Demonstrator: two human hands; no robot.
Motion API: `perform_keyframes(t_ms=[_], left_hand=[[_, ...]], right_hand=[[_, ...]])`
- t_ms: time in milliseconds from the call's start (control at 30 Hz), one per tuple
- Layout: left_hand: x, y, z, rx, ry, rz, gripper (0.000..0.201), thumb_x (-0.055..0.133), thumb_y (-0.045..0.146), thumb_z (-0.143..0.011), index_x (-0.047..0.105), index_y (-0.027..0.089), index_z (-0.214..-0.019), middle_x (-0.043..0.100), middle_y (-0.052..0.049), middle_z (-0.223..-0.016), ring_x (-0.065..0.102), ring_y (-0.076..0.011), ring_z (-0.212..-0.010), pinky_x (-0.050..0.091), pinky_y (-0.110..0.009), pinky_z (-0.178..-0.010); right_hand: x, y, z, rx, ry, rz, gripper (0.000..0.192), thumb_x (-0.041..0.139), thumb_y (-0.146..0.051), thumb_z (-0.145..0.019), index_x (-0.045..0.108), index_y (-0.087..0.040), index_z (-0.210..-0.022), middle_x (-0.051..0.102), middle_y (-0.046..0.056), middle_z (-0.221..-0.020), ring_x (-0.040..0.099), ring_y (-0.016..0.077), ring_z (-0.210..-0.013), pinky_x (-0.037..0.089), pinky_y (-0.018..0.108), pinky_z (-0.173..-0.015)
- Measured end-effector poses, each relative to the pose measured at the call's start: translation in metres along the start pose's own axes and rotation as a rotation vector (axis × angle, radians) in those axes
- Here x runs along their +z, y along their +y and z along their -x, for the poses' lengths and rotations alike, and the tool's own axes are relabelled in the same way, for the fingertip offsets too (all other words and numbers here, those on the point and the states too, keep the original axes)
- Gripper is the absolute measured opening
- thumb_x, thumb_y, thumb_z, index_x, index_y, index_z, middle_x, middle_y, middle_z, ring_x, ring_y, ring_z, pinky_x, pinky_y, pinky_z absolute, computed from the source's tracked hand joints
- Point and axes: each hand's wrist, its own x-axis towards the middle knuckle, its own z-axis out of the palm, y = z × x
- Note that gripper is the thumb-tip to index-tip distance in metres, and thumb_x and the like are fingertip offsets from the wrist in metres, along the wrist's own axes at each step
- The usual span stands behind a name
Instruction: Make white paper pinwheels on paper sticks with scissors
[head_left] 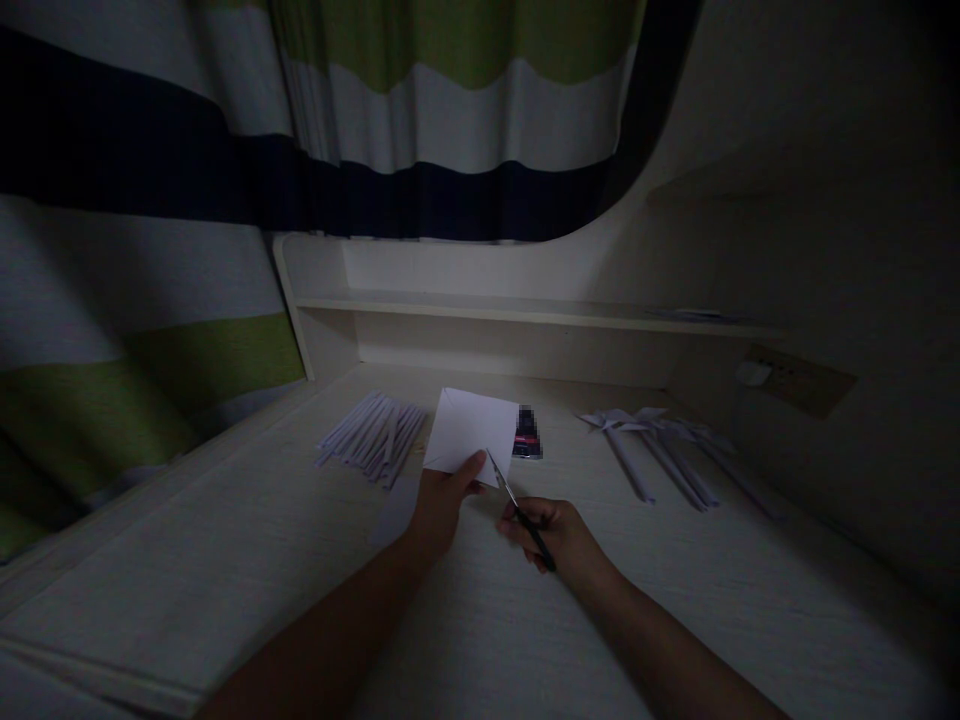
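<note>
Pinching white paper square (471, 430) in left hand (439, 500); right hand (559, 535) closed around scissors (517, 510), blades seemingly parted. Keep paper taut, cut straight.

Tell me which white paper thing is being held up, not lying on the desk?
The white square paper sheet, pinched by the left hand; the rolled paper sticks and paper pinwheels lie on the desk.
</note>
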Motion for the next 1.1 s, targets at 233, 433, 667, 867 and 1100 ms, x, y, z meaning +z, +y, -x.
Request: perform_keyframes(t_ms=[233,433,667,867,1100], left_hand=[[0.0,0.006,-0.002,-0.037,0.074,0.1,0.034,0.067,0.032,-0.057,0.058,0.013,-0.083,0.063,-0.005,-0.077,0.057,-0.0122,-0.06,0.044,-0.02,-0.049],[-0.003,0.005,-0.007,-0.053,0.063,0.124,0.029,0.067,0.027,-0.056,0.058,0.014,-0.08,0.063,-0.003,-0.076,0.057,-0.0112,-0.059,0.043,-0.019,-0.048],[-0.004,-0.001,-0.003,-0.205,-0.24,-0.111,0.039,0.066,0.021,-0.054,0.057,0.013,-0.091,0.064,-0.009,-0.079,0.059,-0.0173,-0.062,0.043,-0.021,-0.043],[-0.006,-0.004,0.001,-0.278,-0.507,-0.312,0.033,0.062,0.016,-0.056,0.061,0.014,-0.089,0.065,-0.007,-0.073,0.058,-0.0168,-0.059,0.042,-0.021,-0.041],[-0.01,-0.016,-0.012,-0.367,-0.455,-0.373,0.019,0.063,0.019,-0.054,0.062,0.009,-0.07,0.061,-0.004,-0.057,0.054,-0.0121,-0.046,0.041,-0.022,-0.044]], right_hand=[[0.001,0.014,-0.005,0.045,-0.052,-0.025,0.033,0.066,-0.042,-0.055,0.056,-0.015,-0.07,0.044,-0.009,-0.036,0.034,0.0045,-0.028,0.028,0.017,-0.028],[-0.011,0.013,-0.012,0.044,0.193,-0.159,0.04,0.067,-0.042,-0.054,0.055,-0.013,-0.079,0.049,-0.005,-0.043,0.038,0.0063,-0.033,0.03,0.02,-0.034],[-0.044,-0.012,-0.009,-0.185,0.344,-0.272,0.034,0.058,-0.043,-0.068,0.055,-0.015,-0.089,0.058,0.002,-0.071,0.052,0.012,-0.059,0.04,0.024,-0.059],[-0.049,-0.008,-0.01,-0.075,0.227,-0.325,0.037,0.072,-0.028,-0.054,0.057,-0.017,-0.085,0.058,-0.002,-0.067,0.052,0.0107,-0.058,0.038,0.021,-0.054],[-0.045,-0.004,-0.014,-0.033,0.185,-0.367,0.035,0.073,-0.016,-0.044,0.06,-0.015,-0.076,0.064,-0.001,-0.069,0.056,0.0135,-0.061,0.041,0.025,-0.061]])
